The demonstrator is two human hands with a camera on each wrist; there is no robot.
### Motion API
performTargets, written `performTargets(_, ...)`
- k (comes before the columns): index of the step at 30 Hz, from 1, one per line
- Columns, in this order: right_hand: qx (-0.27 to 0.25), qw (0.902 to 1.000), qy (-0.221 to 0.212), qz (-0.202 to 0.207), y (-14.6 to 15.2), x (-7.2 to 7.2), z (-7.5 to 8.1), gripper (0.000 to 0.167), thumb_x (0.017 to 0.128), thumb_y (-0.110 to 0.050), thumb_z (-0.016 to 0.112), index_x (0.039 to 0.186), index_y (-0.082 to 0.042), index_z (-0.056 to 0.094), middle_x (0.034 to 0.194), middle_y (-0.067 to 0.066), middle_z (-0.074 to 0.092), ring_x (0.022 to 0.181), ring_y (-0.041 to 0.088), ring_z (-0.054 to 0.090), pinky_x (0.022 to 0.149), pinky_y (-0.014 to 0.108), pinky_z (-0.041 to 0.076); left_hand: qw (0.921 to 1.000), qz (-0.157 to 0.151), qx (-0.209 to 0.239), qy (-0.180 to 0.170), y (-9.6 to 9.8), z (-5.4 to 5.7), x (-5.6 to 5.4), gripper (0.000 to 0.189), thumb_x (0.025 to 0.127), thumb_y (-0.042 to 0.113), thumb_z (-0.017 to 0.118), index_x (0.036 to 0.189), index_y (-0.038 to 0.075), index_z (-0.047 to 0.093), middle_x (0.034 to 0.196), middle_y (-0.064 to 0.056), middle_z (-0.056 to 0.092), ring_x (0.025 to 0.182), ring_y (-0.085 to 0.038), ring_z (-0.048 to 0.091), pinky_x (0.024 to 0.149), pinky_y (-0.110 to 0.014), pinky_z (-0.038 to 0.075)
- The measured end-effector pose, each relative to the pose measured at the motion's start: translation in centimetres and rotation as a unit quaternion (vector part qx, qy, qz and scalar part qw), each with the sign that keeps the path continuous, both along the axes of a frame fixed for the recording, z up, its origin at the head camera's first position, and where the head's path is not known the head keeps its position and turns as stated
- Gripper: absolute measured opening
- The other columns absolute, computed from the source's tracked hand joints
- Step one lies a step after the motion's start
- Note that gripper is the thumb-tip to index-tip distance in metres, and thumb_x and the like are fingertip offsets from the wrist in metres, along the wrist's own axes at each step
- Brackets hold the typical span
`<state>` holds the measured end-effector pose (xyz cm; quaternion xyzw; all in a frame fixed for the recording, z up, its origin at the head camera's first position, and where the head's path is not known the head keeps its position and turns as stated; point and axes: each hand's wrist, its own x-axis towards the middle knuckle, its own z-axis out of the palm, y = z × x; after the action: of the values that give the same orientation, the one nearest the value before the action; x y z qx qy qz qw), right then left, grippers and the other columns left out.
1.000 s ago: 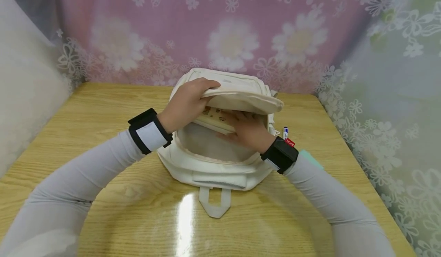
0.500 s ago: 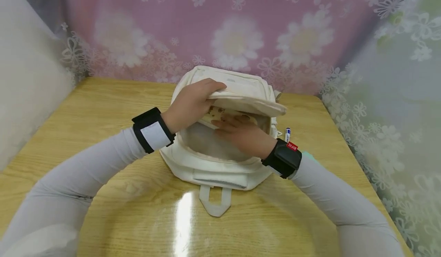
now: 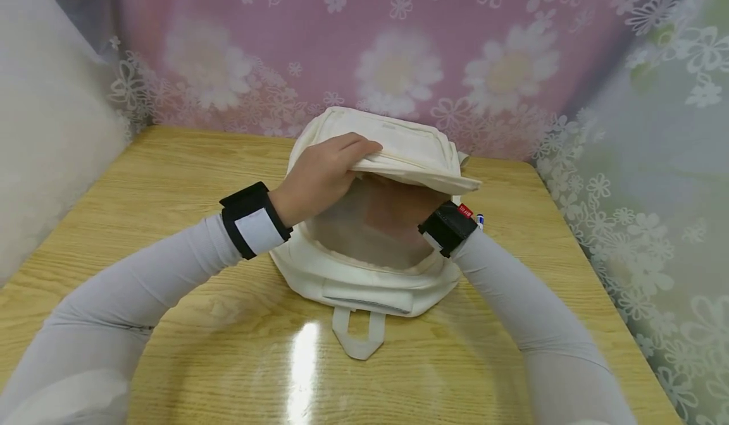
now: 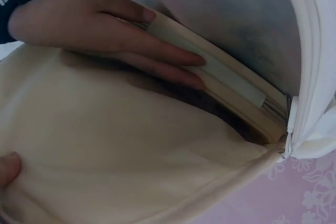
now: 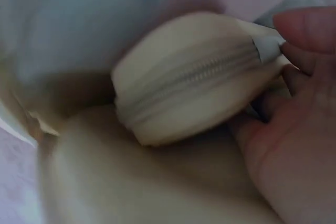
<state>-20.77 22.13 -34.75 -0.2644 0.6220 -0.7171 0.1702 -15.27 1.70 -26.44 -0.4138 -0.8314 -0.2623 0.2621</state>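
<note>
A cream backpack (image 3: 367,292) lies on the table with its main compartment unzipped. My left hand (image 3: 316,175) grips the edge of its flap (image 3: 418,171) and holds it raised; the thumb (image 4: 10,169) shows at the edge of the left wrist view. Under the flap, my right hand (image 3: 407,203) is inside the bag, partly in shadow. There it holds one end of a cream zippered pencil case (image 5: 189,85), with thumb and fingers around the end by a pale tab (image 5: 268,48). In the left wrist view, fingers lie along the case's zip side (image 4: 226,77).
The bag's carry loop (image 3: 359,347) points toward me on the wooden table (image 3: 216,349). A blue-capped marker (image 3: 480,221) stands out beside the right wrist. A pink flowered curtain (image 3: 285,45) closes off the back, with pale curtains at both sides.
My right hand has moved deeper under the flap, and the patterned side of the pencil case is now hidden in the head view. The flap hangs slightly lower, still held by my left hand.
</note>
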Motion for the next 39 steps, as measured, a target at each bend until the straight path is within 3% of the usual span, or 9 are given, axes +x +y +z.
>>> performTargets(6,0.160,0.9777,0.129,-0.044,0.7,0.1,0.3,0.062,0.080,-0.046,0.068,0.123,-0.009,0.044,0.116,0.013,0.044,0.117,0.036,0.039,0.104,0.038,0.034,0.9997,0.004,0.001,0.023,0.2,-0.3,0.1,0.026,0.091,-0.004,0.050,0.112,0.005,0.062,0.107,-0.007,0.065,0.103,-0.020,0.062,0.086,-0.032,0.051)
performTargets(8,0.211,0.9585,0.183,-0.059,1.0,-0.1,0.0,0.046,0.088,-0.032,0.062,0.125,-0.010,0.045,0.117,0.011,0.046,0.116,0.026,0.042,0.101,0.031,0.035,0.9995,0.006,-0.002,0.029,0.3,-0.5,0.1,0.025,0.092,-0.003,0.049,0.112,0.006,0.062,0.108,-0.007,0.065,0.104,-0.020,0.062,0.086,-0.032,0.051)
performTargets(10,0.308,0.9067,0.281,-0.065,1.6,-0.3,-0.4,0.042,0.093,-0.022,0.056,0.132,-0.015,0.043,0.125,0.005,0.046,0.120,0.015,0.041,0.102,0.028,0.035,0.9994,0.010,-0.003,0.032,0.4,-0.7,0.1,0.025,0.092,-0.002,0.050,0.112,0.006,0.062,0.108,-0.006,0.065,0.103,-0.020,0.062,0.085,-0.032,0.051)
performTargets(15,0.412,0.8564,0.311,0.005,3.2,2.4,0.7,0.055,0.097,-0.014,0.050,0.147,-0.018,0.028,0.148,0.004,0.032,0.137,0.017,0.028,0.110,0.038,0.029,0.9991,0.020,-0.002,0.038,0.5,-1.4,0.2,0.025,0.091,-0.002,0.051,0.112,0.007,0.062,0.108,-0.005,0.065,0.102,-0.019,0.063,0.085,-0.031,0.052)
performTargets(17,0.427,0.8610,0.273,0.041,4.2,4.3,2.1,0.054,0.097,-0.009,0.046,0.148,-0.012,0.026,0.151,0.007,0.028,0.140,0.022,0.026,0.111,0.042,0.029,0.9989,0.022,-0.001,0.040,0.5,-1.6,0.3,0.026,0.090,-0.003,0.052,0.112,0.007,0.062,0.108,-0.005,0.066,0.102,-0.019,0.063,0.085,-0.032,0.052)
performTargets(20,0.488,0.8121,0.313,0.065,6.6,6.6,3.7,0.044,0.098,-0.006,0.045,0.141,-0.003,0.039,0.150,0.016,0.030,0.138,0.030,0.029,0.108,0.046,0.033,0.9990,0.023,0.004,0.039,0.2,-1.6,0.4,0.027,0.089,-0.005,0.051,0.112,0.006,0.062,0.109,-0.006,0.066,0.101,-0.020,0.063,0.086,-0.033,0.052)
performTargets(26,0.574,0.7895,0.218,-0.004,13.6,10.5,4.8,0.037,0.097,-0.013,0.049,0.131,0.001,0.047,0.146,0.025,0.031,0.132,0.045,0.031,0.101,0.059,0.035,0.9992,0.014,0.012,0.036,0.0,-1.6,0.3,0.032,0.087,-0.010,0.049,0.112,0.006,0.062,0.110,-0.006,0.067,0.103,-0.022,0.063,0.088,-0.033,0.051)
performTargets(33,0.633,0.7731,0.011,-0.045,19.3,13.3,2.0,0.089,0.090,-0.047,0.056,0.143,0.010,0.011,0.142,0.040,0.015,0.126,0.059,0.022,0.094,0.069,0.031,0.9986,0.021,0.007,0.048,-0.1,-1.4,0.0,0.031,0.087,-0.007,0.051,0.112,0.006,0.062,0.110,-0.005,0.067,0.102,-0.021,0.064,0.086,-0.034,0.051)
performTargets(39,0.640,0.7641,0.000,-0.080,19.7,14.0,0.0,0.098,0.082,-0.048,0.066,0.142,0.004,0.008,0.128,0.040,0.022,0.102,0.049,0.042,0.076,0.054,0.046,0.9990,0.022,0.004,0.039,-0.1,-1.0,-0.1,0.030,0.089,-0.006,0.051,0.113,0.007,0.062,0.111,-0.005,0.066,0.103,-0.022,0.063,0.087,-0.035,0.051)
